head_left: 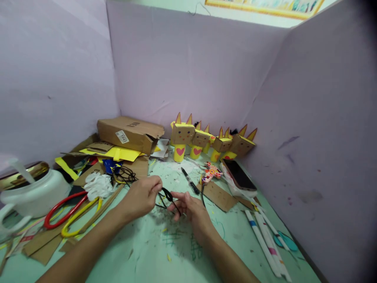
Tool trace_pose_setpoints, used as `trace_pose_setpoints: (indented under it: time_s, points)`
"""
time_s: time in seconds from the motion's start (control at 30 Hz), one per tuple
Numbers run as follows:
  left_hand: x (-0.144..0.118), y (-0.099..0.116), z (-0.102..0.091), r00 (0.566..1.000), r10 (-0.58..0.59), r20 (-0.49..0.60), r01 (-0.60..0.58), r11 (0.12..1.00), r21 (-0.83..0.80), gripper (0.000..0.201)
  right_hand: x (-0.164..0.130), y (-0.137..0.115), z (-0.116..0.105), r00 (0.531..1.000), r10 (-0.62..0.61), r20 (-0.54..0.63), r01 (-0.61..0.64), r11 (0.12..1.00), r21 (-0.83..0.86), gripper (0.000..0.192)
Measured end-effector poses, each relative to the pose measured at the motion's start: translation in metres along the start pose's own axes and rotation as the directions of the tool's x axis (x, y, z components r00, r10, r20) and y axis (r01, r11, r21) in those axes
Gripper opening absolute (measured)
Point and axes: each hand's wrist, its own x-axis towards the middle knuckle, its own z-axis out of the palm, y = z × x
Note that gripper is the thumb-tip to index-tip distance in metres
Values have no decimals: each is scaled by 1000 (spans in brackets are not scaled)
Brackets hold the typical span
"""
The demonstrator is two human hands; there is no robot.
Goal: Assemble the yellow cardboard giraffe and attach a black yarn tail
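A black cord (167, 193), bunched in loops, stretches between my two hands above the green tabletop. My left hand (145, 197) is closed in a pinch on one end of the loops. My right hand (191, 210) has its fingers curled, with strands of the cord running across and between them. More tangled black cord (125, 173) lies to the left, beside a white crumpled bundle (98, 185). Just beyond my hands rests a black pen (190, 181).
Yellow cardboard figures (182, 135) with pointed ears stand along the back wall. A cardboard box (129, 131) and yellow sheets are at the back left. Red-and-yellow-handled scissors (63, 210) and a white pot (44, 194) lie left; a phone (240, 175) and white markers (266, 243) are right.
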Motion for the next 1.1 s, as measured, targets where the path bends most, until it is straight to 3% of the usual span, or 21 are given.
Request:
trace_pose_setpoints:
  time_s: [0.1,0.3,0.5,0.67,0.77,0.97,1.1]
  points:
    - [1,-12,-8,998,62,-31,-58,992,114,20,0,0,1,1000,2,5,-2,997,-76,49]
    - [0,-19,-9,977,206,-59,-183,947,264,20,-1,2,1,987,-143,-72,104,916,-388,24]
    - [-2,-8,-11,975,218,-51,-201,952,231,24,0,-4,-4,862,-477,-174,317,772,-551,16]
    - [-2,1,-10,988,155,-30,-150,982,116,24,1,-5,-8,868,-431,-246,260,817,-514,18]
    - [-2,3,-4,985,173,10,-173,976,133,24,-1,-7,-6,873,-437,-215,280,812,-512,17]
    - [-7,8,13,937,342,66,-345,884,317,21,-8,-7,3,871,-491,-34,399,745,-534,17]
    - [-10,12,17,914,398,79,-398,838,374,14,-7,0,5,880,-474,3,395,730,-558,15]
